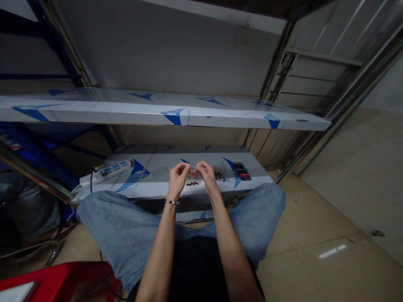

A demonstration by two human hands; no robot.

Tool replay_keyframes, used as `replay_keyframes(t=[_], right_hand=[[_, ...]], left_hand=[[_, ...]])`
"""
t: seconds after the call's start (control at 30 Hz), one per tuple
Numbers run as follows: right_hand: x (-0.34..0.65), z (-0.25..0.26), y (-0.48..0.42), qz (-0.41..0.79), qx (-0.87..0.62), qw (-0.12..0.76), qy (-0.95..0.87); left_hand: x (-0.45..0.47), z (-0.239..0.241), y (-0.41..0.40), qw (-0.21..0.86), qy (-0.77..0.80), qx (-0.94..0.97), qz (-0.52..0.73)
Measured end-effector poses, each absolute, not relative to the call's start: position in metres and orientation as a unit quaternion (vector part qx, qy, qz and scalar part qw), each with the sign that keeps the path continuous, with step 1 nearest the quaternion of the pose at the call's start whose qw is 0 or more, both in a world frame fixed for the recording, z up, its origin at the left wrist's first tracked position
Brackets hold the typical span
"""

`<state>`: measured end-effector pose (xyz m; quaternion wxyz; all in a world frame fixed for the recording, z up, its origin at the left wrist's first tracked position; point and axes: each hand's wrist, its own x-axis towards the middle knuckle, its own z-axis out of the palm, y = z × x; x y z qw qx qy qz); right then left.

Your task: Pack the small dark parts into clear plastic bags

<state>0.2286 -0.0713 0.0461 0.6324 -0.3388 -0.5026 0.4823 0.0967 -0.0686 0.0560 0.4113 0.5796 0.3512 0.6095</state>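
Observation:
Both my hands are raised together above the lower metal shelf [157, 191]. My left hand [178, 178], with a bead bracelet on its wrist, pinches one side of a small clear plastic bag [193, 169]. My right hand [206, 174] pinches the bag's other side. What the bag contains is too small to tell. On the shelf just under my hands lie a few small dark pieces [192, 183]. A heap of small dark parts [220, 172] sits on the shelf to the right of my right hand.
A white and blue power strip [115, 167] lies on the lower shelf's left end. An upper shelf [163, 111] wrapped in blue-printed film spans the rack. A red stool [59, 279] stands at the lower left. A tiled floor [317, 247] runs to the right.

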Motion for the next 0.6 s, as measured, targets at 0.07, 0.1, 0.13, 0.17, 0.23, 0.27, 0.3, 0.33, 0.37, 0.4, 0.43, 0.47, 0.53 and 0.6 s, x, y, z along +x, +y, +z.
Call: replay_keyframes(t=[0.07, 0.1, 0.13, 0.17, 0.23, 0.27, 0.3, 0.33, 0.37, 0.4, 0.43, 0.47, 0.53, 0.6], right_hand=[[0.228, 0.047, -0.071, 0.484, -0.345, 0.614, -0.518], [0.227, 0.046, -0.071, 0.482, -0.346, 0.615, -0.519], [0.227, 0.046, -0.071, 0.48, -0.342, 0.622, -0.515], [0.227, 0.046, -0.07, 0.477, -0.335, 0.632, -0.51], [0.227, 0.047, -0.07, 0.481, -0.317, 0.639, -0.509], [0.227, 0.049, -0.07, 0.487, -0.308, 0.632, -0.518], [0.228, 0.05, -0.07, 0.494, -0.301, 0.618, -0.532], [0.228, 0.052, -0.071, 0.501, -0.295, 0.602, -0.547], [0.228, 0.053, -0.072, 0.504, -0.293, 0.588, -0.561], [0.228, 0.055, -0.072, 0.504, -0.292, 0.58, -0.569], [0.228, 0.056, -0.073, 0.501, -0.294, 0.579, -0.573], [0.228, 0.057, -0.073, 0.496, -0.3, 0.579, -0.573], [0.228, 0.056, -0.073, 0.485, -0.316, 0.575, -0.579], [0.229, 0.053, -0.071, 0.478, -0.328, 0.562, -0.59]], left_hand=[[0.103, 0.055, -0.069, 0.402, 0.351, 0.585, 0.611], [0.105, 0.053, -0.069, 0.399, 0.353, 0.589, 0.608], [0.107, 0.052, -0.069, 0.396, 0.356, 0.593, 0.604], [0.107, 0.051, -0.069, 0.392, 0.36, 0.597, 0.6], [0.105, 0.05, -0.069, 0.388, 0.365, 0.607, 0.59], [0.103, 0.05, -0.069, 0.387, 0.364, 0.611, 0.586], [0.1, 0.051, -0.069, 0.388, 0.36, 0.616, 0.583], [0.097, 0.053, -0.07, 0.39, 0.355, 0.621, 0.58], [0.093, 0.054, -0.07, 0.391, 0.348, 0.627, 0.576], [0.09, 0.056, -0.071, 0.39, 0.342, 0.634, 0.573], [0.087, 0.056, -0.071, 0.386, 0.338, 0.64, 0.571], [0.085, 0.057, -0.071, 0.379, 0.337, 0.645, 0.571], [0.082, 0.054, -0.069, 0.365, 0.342, 0.645, 0.577], [0.083, 0.047, -0.066, 0.355, 0.359, 0.62, 0.601]])
